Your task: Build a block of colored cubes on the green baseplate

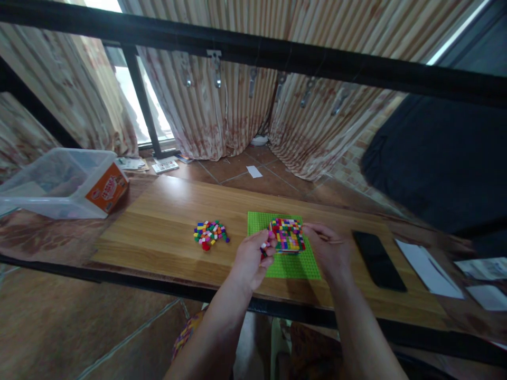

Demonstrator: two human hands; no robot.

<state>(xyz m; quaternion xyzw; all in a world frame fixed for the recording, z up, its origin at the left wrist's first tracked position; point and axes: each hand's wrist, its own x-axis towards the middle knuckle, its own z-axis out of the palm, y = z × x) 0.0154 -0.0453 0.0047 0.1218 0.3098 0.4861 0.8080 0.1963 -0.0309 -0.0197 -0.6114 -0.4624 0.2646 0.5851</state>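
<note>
"Where is the block build sitting from the hands?"

"It is resting on the green board, toward its far half, and both hands are flanking it. The left hand is coming in on its left side, the right hand on its right."

"Which one is standing nearer?"

"Neither is clearly winning. The left fingers are reaching its left edge, and the right fingertips are hovering at its far right corner. Whether either is touching it, I cannot tell."

"What are the fingers doing?"

"The left ones are clamping on a few small bricks, with a pink one showing near the tips. The right ones are curling toward the thumb; whether they are pinching anything, I cannot tell."

"Is the build pointing any particular way?"

"No long axis is standing out. It is looking roughly square, its sides running nearly along the board's edges."

"And the loose bricks?"

"They are lying in a heap on the worktop, well to the build's left, so the left hand is being the nearer one to them. A phone is lying beyond the right hand."
</note>
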